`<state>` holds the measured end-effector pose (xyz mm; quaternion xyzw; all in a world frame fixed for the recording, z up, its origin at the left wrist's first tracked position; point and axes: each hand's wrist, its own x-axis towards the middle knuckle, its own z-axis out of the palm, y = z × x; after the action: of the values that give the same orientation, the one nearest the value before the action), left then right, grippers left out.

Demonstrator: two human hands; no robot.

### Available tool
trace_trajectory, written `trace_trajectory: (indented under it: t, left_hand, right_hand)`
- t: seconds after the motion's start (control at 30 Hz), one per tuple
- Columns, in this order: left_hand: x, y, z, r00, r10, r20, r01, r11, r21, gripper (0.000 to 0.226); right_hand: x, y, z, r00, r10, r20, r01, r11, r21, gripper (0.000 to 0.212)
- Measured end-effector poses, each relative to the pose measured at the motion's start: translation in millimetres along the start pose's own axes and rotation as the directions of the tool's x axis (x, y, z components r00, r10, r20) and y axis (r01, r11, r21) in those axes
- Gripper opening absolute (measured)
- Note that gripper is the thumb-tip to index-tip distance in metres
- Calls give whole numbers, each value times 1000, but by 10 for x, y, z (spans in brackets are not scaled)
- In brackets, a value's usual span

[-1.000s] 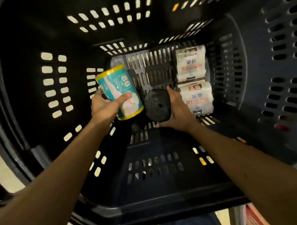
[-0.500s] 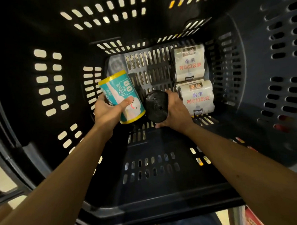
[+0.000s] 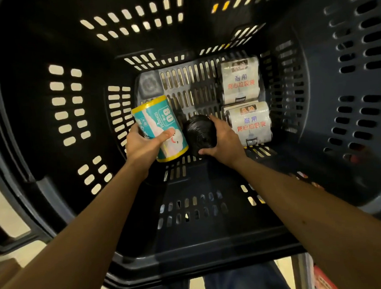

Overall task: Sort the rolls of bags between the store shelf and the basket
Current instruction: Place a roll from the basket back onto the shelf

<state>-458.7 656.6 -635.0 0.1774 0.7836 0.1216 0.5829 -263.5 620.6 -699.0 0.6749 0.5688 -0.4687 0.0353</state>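
Reaching down past the near rim of the dark basket [image 3: 211, 244], two forearms run from the bottom of the frame to its middle. At centre left, the left hand [image 3: 141, 145] grips one teal roll [image 3: 160, 128] with yellow ends, thumb across the label, long axis tilted toward the upper left; it looks lifted off the basket floor. Just right of it, the right hand [image 3: 224, 143] curls its fingers [image 3: 213, 119] round one black roll [image 3: 199, 133], end face toward the camera. Beyond, right of centre, two white packs [image 3: 240, 81] lie one behind the other. The nearer pack [image 3: 252, 122] sits just beside the right hand, the closer hand. No shelf shows.
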Motion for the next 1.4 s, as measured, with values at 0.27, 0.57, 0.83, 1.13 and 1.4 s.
trace_trajectory:
  t: [0.27,0.57,0.83,1.13,1.4]
  left_hand:
    - [-667,387,-309,997,80,15,-81,993,86,48]
    - [-2311,1428,-867,924,383,8,-379,909,174,54]
    - [-3648,2186,-1264,741,664,99,-667,711,222,65]
    - [-4421,2463,-1470,492,777,392,-870,431,239,73]
    - [-4960,2167,-1202,259,583,770,-957,262,123,69]
  right_hand:
    - [-545,-518,-557,1000,14,-20,-15,996,-85,64]
    - [-1767,-1533,-2155,997,-39,-65,24,975,-220,55]
    - [-3005,-2215,-3088,928,-147,-341,118,987,-105,40]
    - [-4271,-2680,-3158,842,126,-525,-138,990,17,58]
    - [-5473,-2745,-2449,555,448,-701,-245,893,376,53]
